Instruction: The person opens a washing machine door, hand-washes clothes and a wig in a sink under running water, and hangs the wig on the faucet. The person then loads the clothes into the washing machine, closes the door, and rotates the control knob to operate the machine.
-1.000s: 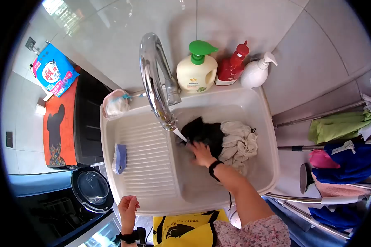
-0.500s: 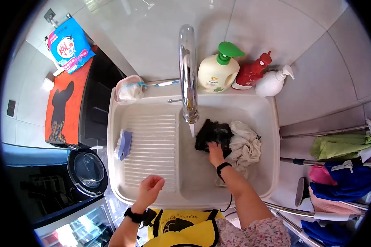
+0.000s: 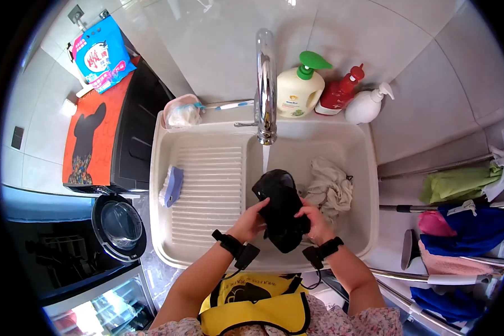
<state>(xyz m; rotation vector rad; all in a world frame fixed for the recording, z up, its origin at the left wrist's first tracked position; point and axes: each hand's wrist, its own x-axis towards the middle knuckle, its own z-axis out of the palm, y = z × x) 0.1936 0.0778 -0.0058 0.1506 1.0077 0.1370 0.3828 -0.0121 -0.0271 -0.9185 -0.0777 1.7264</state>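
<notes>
Over the basin, a bunched black cloth (image 3: 284, 210) is held up between both hands; its exact kind is hard to make out. My left hand (image 3: 250, 224) grips its left edge, thumb on top. Opposite, my right hand (image 3: 317, 224) pinches its right side, fingers partly hidden. Water runs from the chrome faucet (image 3: 266, 134) just above the cloth's upper end. A crumpled white cloth (image 3: 330, 190) lies in the basin to the right. The white sink (image 3: 369, 168) has a ribbed washboard (image 3: 207, 196) on its left half.
A purple-backed scrub brush (image 3: 174, 186) rests on the washboard's left side. Along the back ledge are a pink soap dish (image 3: 176, 115), a toothbrush (image 3: 235, 105), a cream pump bottle (image 3: 298, 92), a red bottle (image 3: 339, 92) and a white bottle (image 3: 367, 105). Cloths hang on the right rack (image 3: 420, 207).
The black cloth has been lifted from beside the white cloth and moved left and nearer. My left hand has come from the washboard to hold it too. Water flows more strongly.
</notes>
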